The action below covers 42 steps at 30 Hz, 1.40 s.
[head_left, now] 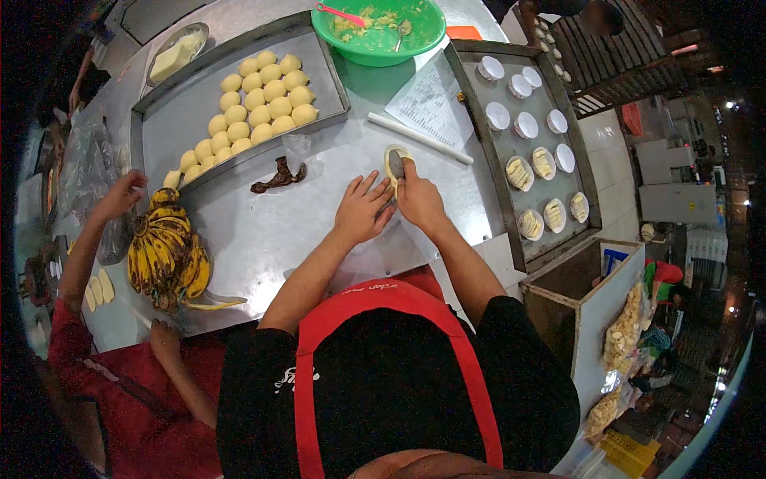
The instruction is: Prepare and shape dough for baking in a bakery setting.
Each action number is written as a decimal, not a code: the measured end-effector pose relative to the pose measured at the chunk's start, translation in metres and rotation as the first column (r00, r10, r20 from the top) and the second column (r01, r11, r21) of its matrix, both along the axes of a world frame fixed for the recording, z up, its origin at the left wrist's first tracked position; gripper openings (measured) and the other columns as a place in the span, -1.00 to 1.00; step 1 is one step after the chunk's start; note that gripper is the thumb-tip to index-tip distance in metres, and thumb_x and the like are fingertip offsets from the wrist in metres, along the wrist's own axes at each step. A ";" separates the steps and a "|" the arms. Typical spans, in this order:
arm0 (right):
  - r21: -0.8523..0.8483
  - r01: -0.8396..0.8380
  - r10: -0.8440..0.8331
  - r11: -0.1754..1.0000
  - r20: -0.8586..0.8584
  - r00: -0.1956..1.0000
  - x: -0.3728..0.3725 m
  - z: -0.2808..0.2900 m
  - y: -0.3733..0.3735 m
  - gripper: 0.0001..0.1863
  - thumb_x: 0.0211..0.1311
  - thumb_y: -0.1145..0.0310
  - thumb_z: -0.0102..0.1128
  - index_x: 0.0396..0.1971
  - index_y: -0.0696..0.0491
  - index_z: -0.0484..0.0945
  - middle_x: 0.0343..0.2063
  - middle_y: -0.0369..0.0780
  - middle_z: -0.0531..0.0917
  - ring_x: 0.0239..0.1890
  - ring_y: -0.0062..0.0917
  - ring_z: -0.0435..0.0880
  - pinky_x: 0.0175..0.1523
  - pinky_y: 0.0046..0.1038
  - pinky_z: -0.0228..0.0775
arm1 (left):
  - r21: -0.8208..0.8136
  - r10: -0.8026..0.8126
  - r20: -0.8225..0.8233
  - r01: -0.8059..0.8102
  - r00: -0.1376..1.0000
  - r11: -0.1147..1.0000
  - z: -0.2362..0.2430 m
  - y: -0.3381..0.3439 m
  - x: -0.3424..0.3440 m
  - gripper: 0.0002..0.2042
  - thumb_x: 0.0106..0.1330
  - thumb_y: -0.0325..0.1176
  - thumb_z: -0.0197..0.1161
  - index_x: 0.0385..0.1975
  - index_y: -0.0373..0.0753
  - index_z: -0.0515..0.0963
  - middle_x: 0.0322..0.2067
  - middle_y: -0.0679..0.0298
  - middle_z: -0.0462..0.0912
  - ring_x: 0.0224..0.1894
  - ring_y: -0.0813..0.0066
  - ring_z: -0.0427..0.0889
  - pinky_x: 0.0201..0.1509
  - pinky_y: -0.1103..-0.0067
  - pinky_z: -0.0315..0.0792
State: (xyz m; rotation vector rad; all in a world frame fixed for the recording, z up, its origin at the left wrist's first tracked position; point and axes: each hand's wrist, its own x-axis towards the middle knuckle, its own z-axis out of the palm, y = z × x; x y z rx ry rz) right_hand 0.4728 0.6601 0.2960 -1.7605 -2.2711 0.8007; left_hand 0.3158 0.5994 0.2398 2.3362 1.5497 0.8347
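My left hand (365,209) lies over the metal table with its fingers spread, just beside my right hand. My right hand (419,194) is closed, index finger stretched forward, on a small flat tool with a rounded grey face (395,164). A pale yellow rim of what looks like dough (388,171) shows around that face. The tool's handle is hidden in my hand. Ahead to the left, a metal tray (335,76) bears rows of round yellow dough balls (259,97). The right tray (496,215) holds white paper cups (498,116), several with striped pale dough (519,173) inside.
A white rod (419,138) and a printed sheet (431,108) lie ahead. Behind them stands a green basin (383,56) with yellow filling and a spoon. Bananas (163,255) and a dark stem (278,175) lie left. A co-worker's hand (124,195) reaches in beyond the bananas.
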 end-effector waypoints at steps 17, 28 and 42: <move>-0.085 -0.033 0.040 0.996 0.085 0.996 0.029 0.031 -0.034 -0.47 0.33 0.28 -0.01 0.28 -0.01 0.18 -0.44 0.12 0.68 -0.38 0.09 0.68 -0.21 0.10 0.48 | 0.025 0.006 0.039 -0.007 0.999 1.000 0.002 0.000 -0.003 -0.68 0.28 -0.21 0.24 -0.03 -0.19 0.65 0.15 0.19 0.58 0.32 0.10 0.39 0.38 0.14 0.18; -0.170 -0.041 0.062 0.985 0.122 0.991 0.035 0.015 -0.045 -0.48 0.34 0.29 -0.04 0.28 -0.03 0.19 -0.41 0.14 0.67 -0.33 0.08 0.69 -0.20 0.07 0.49 | 0.045 0.020 0.058 -0.022 0.998 0.999 0.002 0.000 0.000 -0.70 0.25 -0.25 0.27 -0.05 -0.19 0.65 0.13 0.19 0.59 0.29 0.09 0.41 0.36 0.14 0.21; -0.089 -0.075 0.082 0.993 0.076 0.994 0.040 0.011 -0.022 -0.51 0.33 0.33 -0.06 0.25 0.00 0.22 -0.47 0.13 0.67 -0.40 0.10 0.67 -0.22 0.11 0.47 | 0.030 0.016 0.073 -0.018 0.997 0.999 0.003 0.002 0.001 -0.70 0.24 -0.28 0.27 -0.05 -0.19 0.64 0.15 0.20 0.58 0.30 0.09 0.42 0.34 0.12 0.24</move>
